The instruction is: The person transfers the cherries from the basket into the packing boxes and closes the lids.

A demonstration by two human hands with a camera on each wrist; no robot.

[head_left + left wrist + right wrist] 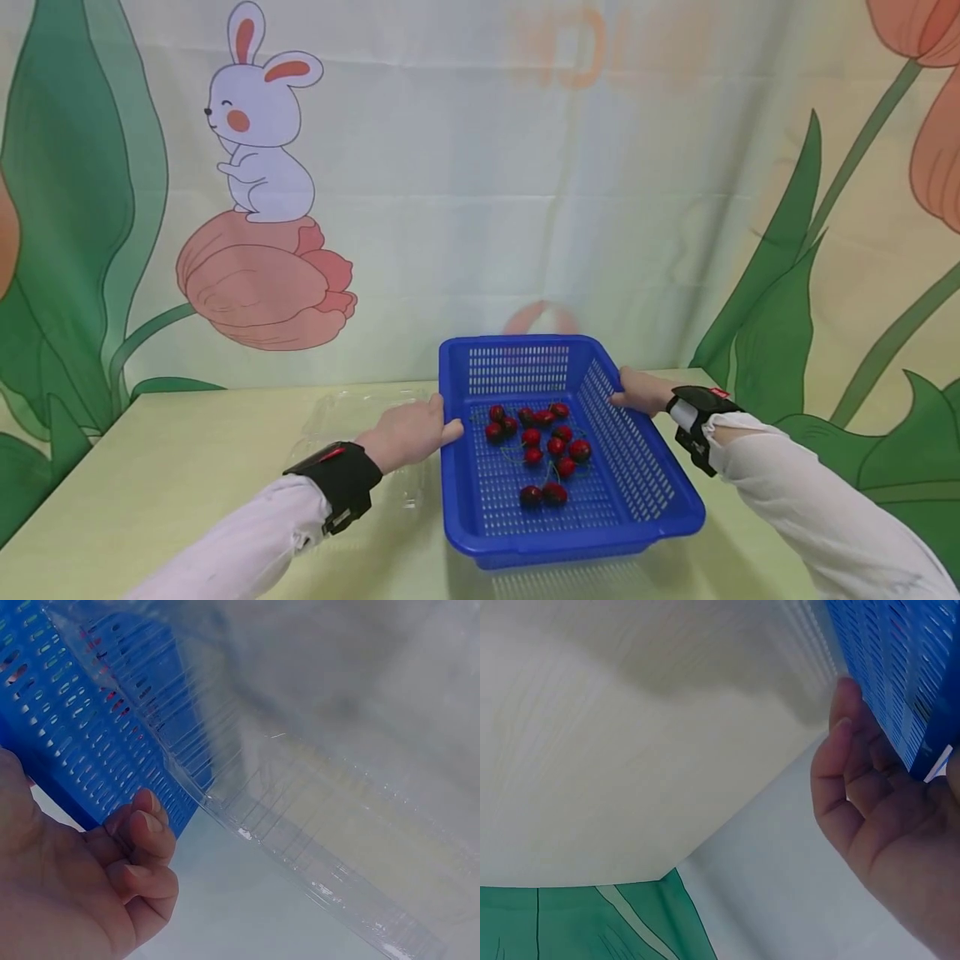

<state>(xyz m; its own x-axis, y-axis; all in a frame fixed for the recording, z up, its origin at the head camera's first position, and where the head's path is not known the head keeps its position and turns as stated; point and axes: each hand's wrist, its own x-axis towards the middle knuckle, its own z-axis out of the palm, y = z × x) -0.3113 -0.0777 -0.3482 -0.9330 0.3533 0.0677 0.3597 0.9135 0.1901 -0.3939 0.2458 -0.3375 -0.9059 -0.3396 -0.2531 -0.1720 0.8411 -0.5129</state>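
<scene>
A blue plastic basket (510, 546) with slotted walls is held up off the table, tilted, its shadow falling below it. Several dark red cherries (556, 447) with thin stems lie loose on its floor. My left hand (408, 433) grips the left rim, thumb over the edge and fingers curled beneath it, as the left wrist view also shows. On the opposite rim my right hand (643, 391) has its thumb on top, with the fingers (832, 761) bent against the outer wall. A clear plastic clamshell box (408, 492) lies on the table beside the basket's left side, partly behind my left hand.
The pale yellow table (187, 467) reaches back to a hanging cloth (465, 167) printed with a rabbit, tulips and leaves. This cloth rises right behind the basket's far end.
</scene>
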